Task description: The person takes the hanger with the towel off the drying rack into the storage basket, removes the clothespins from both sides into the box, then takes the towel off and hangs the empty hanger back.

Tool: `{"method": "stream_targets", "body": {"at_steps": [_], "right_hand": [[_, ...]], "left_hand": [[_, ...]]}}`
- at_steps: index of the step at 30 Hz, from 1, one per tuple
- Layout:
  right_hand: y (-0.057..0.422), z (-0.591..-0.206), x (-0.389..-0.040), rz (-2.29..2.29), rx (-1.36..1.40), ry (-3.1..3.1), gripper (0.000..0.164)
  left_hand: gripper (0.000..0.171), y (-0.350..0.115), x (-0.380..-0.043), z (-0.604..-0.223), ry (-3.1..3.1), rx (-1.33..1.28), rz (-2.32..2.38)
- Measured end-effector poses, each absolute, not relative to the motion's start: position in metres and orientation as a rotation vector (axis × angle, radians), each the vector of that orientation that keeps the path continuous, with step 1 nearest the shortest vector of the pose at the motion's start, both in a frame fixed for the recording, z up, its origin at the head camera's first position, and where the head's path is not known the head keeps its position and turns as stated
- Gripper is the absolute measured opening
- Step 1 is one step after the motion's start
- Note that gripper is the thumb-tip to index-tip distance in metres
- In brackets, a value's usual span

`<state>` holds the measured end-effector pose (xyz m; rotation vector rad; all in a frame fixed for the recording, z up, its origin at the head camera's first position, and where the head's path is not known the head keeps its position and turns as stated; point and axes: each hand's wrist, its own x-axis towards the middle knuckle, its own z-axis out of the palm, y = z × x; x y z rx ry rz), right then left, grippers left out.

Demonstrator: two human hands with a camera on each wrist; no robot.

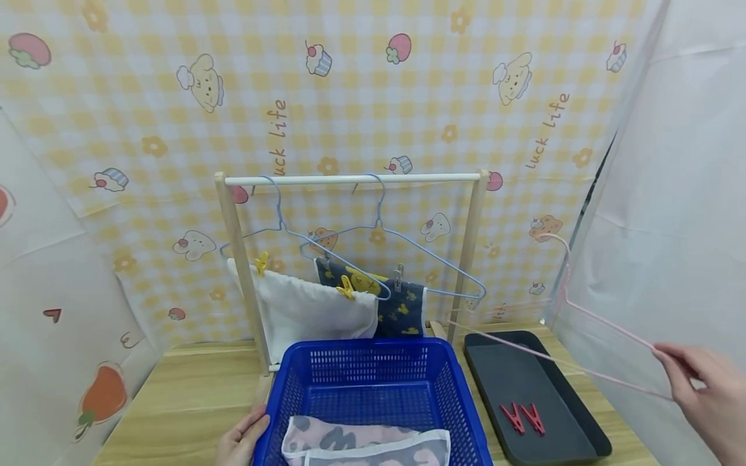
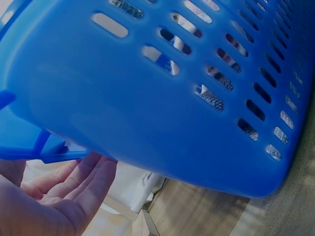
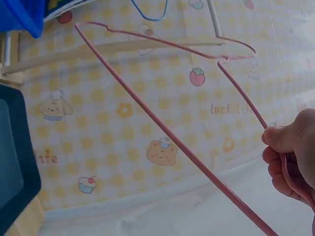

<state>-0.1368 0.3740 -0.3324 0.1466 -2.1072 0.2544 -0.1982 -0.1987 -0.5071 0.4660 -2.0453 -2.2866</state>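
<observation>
A yellow-and-white checked backdrop (image 1: 361, 116) hangs behind a wood-grain table (image 1: 192, 388). The left hand (image 1: 241, 437), fingers fairly straight, touches the left rim of a blue perforated plastic basket (image 1: 367, 344) holding a white-edged, pink-and-grey patterned cloth (image 1: 355, 440). To its right, the right hand (image 1: 708, 391) grips a thin pink wire hanger (image 3: 183, 146) in the air. The step seems to be readying this hanger; next likely calls for bringing it to the cloth. The wooden rack with a white bar (image 1: 326, 180), carrying two blue wire hangers (image 1: 280, 217) of cloths, could snag it. Two red clothespins (image 1: 514, 421) lie in a dark grey tray (image 1: 542, 369).
</observation>
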Motion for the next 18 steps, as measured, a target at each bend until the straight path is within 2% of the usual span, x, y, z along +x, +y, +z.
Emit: {"method": "stream_targets", "body": {"at_steps": [5,6,12,18], "right_hand": [[0.368,-0.313,-0.159,0.221,0.141,-2.054,0.013],[0.365,-0.309,-0.164,0.214,0.134,-2.045,0.006],[0.343,-0.286,-0.197,0.219,0.193,-1.942,0.01],[0.317,-0.268,-0.232,0.292,0.231,-1.901,0.006]], "left_hand": [[0.013,-0.199,-0.198,-0.506,-2.05,0.481,-2.276],[0.014,-0.199,-0.198,-0.505,-2.055,0.488,-2.269],[0.032,-0.198,-0.199,-0.504,-2.129,0.511,-2.205],[0.017,-0.198,-0.198,-0.506,-2.097,0.498,-2.245]]}}
